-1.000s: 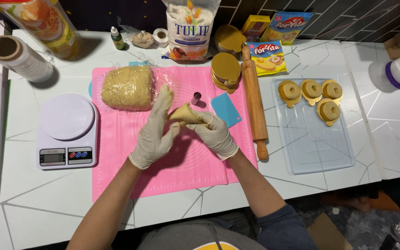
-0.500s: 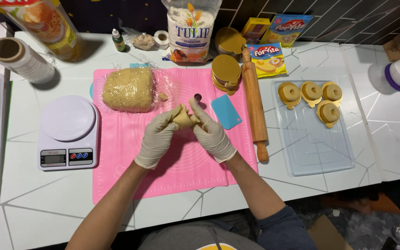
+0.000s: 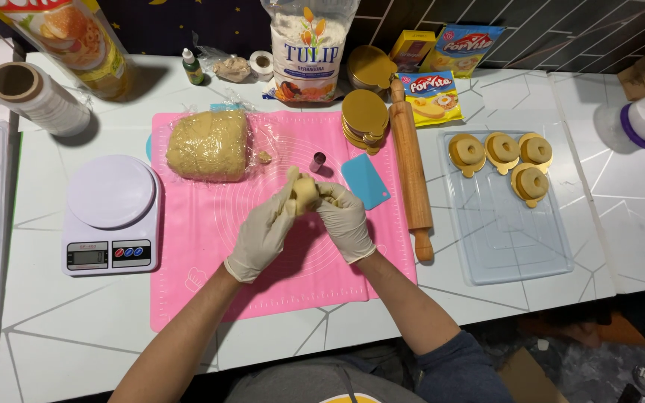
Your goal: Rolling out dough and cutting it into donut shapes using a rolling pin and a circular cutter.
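**Dough ball pressed between gloved hands**

Left hand [image 3: 263, 237] and right hand [image 3: 345, 220] cupped together, pinching a small dough piece [image 3: 306, 195] above the pink mat's [image 3: 203, 283] middle. Toward its far edge, dough block [image 3: 209, 145]; rightward, blue scraper [image 3: 365, 181], rolling pin [image 3: 410, 172].

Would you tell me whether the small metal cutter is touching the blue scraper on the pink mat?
Apart. The head view shows a strip of pink mat between the small metal cutter and the blue scraper.
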